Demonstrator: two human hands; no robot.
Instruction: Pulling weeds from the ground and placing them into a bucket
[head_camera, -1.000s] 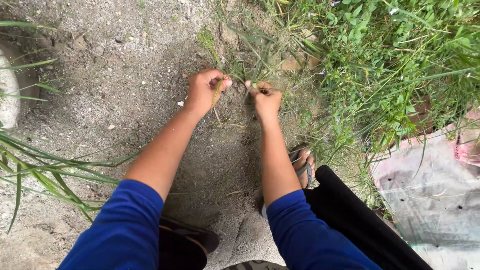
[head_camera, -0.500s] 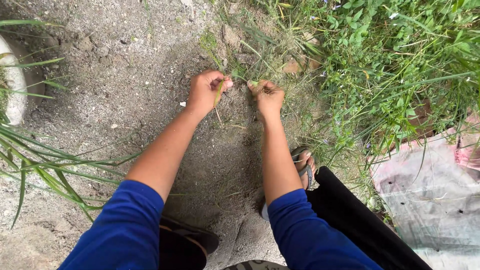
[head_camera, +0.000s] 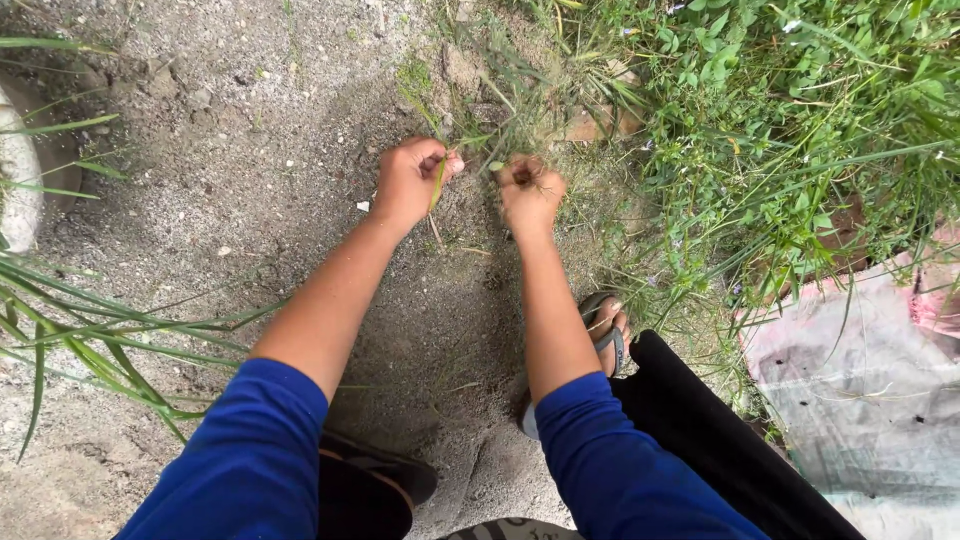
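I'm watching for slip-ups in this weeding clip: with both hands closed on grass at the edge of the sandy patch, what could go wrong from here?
1. The thin blades in the left hand may snap above the roots, since its grip is on leaves, not the base.
2. The right hand is bunched on a grass tuft in loose sandy soil; a sudden release could fling grit upward.
3. The sandalled foot sits close behind, so balance may shift backward.

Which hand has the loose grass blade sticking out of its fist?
The left hand: a green grass blade runs down through its closed fingers. The right hand grips the rooted weed tuft instead.
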